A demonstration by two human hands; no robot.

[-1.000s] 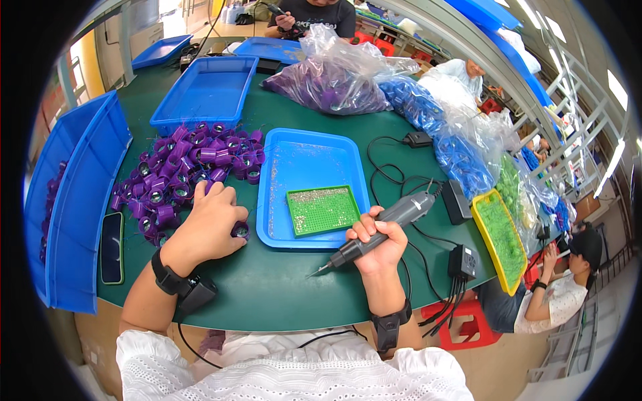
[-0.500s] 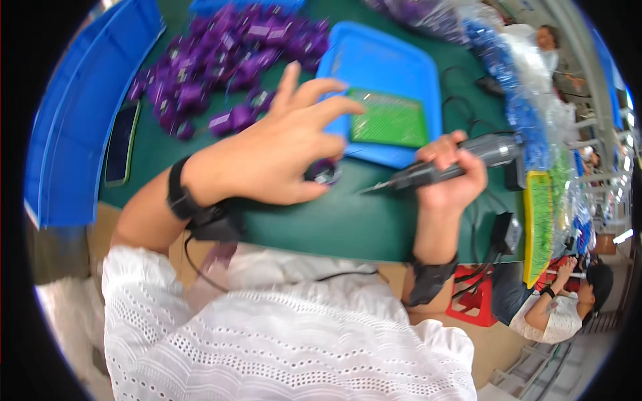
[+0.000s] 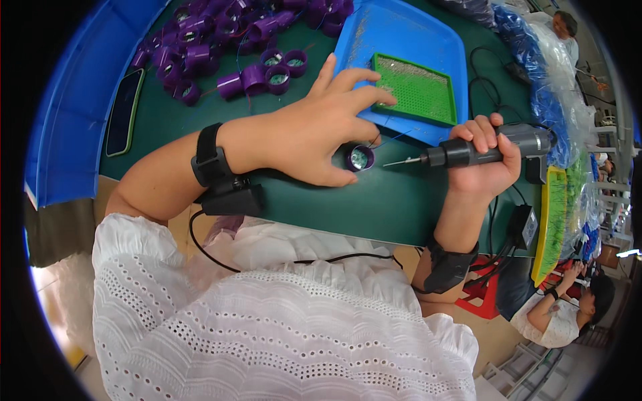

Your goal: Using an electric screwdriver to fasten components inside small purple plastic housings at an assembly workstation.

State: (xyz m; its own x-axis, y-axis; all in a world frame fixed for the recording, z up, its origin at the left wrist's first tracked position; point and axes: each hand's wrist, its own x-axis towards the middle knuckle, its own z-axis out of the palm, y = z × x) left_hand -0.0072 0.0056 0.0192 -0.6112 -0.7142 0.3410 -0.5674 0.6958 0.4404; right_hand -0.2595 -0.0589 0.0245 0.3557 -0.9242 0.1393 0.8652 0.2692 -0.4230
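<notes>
My left hand (image 3: 324, 130) is palm down over the green table with its fingers spread. Between its thumb and index finger stands a small purple cylindrical housing (image 3: 359, 158), its open top showing a light round part inside; the fingers do not appear closed on it. My right hand (image 3: 485, 150) is wrapped around a dark grey electric screwdriver (image 3: 461, 152). The thin bit points left and ends just to the right of the housing, apart from it. Beyond my left hand lies a pile of purple housings (image 3: 227, 33) with thin wires, several of them loose at its near edge.
A blue tray (image 3: 441, 40) holds a green perforated tray (image 3: 428, 90) with tiny metal pieces. A tall blue bin (image 3: 80, 100) and a phone (image 3: 125, 113) are at left. At right are black cables (image 3: 485, 80), plastic bags (image 3: 518, 40), a yellow-rimmed green tray (image 3: 550, 227) and co-workers.
The view has shifted, and hands and table things appear farther right. The screwdriver's bit has come closer to the housing. My left hand keeps its spread pose around it.
</notes>
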